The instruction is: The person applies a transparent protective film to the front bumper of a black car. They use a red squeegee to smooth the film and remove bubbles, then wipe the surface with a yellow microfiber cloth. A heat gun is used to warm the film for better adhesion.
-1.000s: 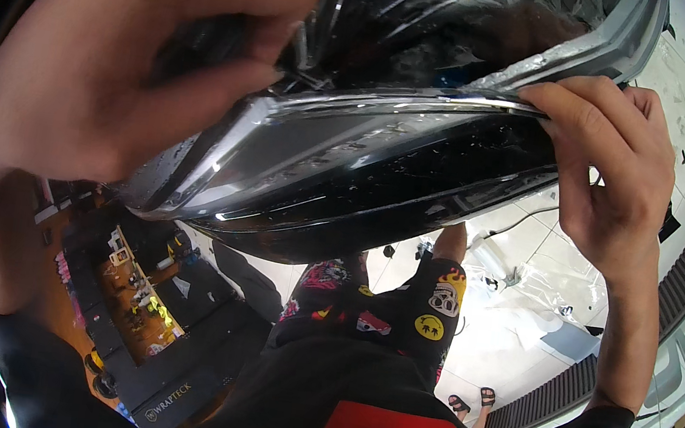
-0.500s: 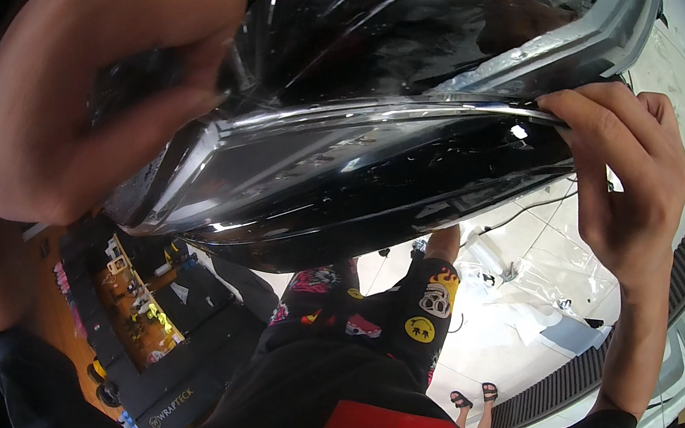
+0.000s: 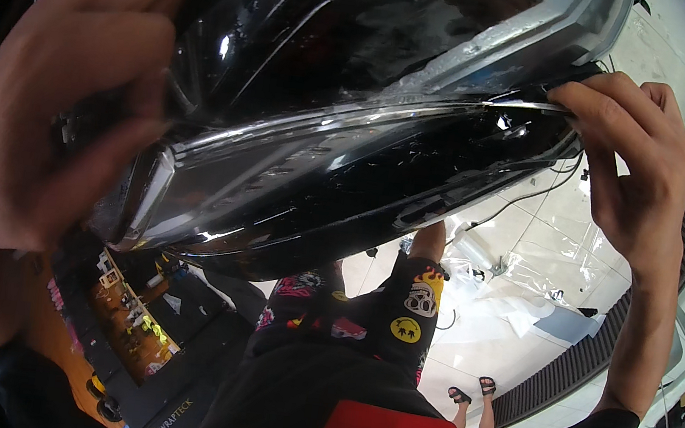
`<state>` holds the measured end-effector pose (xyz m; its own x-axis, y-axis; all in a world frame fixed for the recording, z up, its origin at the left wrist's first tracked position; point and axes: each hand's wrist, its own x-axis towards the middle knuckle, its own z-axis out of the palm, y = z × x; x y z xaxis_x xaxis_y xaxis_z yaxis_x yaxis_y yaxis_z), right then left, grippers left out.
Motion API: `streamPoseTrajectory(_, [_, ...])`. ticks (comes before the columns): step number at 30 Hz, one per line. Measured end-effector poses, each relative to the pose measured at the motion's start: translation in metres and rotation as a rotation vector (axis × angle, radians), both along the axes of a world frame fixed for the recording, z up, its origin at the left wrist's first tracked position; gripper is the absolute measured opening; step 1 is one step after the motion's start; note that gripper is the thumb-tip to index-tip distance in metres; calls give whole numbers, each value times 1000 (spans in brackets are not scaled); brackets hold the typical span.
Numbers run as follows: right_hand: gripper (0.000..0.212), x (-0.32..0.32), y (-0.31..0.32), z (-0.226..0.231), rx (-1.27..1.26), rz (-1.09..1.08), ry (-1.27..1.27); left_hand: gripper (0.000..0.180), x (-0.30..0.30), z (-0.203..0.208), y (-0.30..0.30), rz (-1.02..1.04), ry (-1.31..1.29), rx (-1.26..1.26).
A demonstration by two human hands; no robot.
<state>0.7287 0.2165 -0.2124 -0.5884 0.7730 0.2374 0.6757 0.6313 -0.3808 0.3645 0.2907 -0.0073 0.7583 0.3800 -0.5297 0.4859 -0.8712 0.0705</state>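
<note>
A long, curved, glossy black vehicle part (image 3: 335, 205) spans the upper middle, covered in bright reflections. Across it runs the shiny edge of what looks like clear film (image 3: 301, 130), stretched between my hands. On the right, my right hand (image 3: 635, 160) pinches the film's edge between thumb and fingers, at the part's right end. My left hand (image 3: 74, 104) is curled at the opposite end, its thumb and fingertips drawn together there. Motion blurs the left fingertips, so their exact hold shows poorly.
Behind the black part rises a grey-white angular strip (image 3: 508, 46). Crumpled clear sheeting (image 3: 503, 298) and a dark cable (image 3: 524, 198) lie on the tiled floor. Lower left stands a black bench with a tray of tools (image 3: 129, 316). Another person's sandalled feet (image 3: 475, 390) show at lower right.
The black part sits further left in the picture. My left hand has shifted left and slightly down with it, still curled. My right hand keeps its pinch and has barely moved.
</note>
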Motion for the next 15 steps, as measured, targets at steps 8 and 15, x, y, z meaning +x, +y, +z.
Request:
streamPoseTrajectory(8, [34, 13, 3, -4, 36, -1, -15, 69, 4, -2, 1, 80, -103, -129])
streamPoseTrajectory(15, [34, 22, 12, -11, 120, 25, -58, 69, 8, 6, 2, 52, -30, -119])
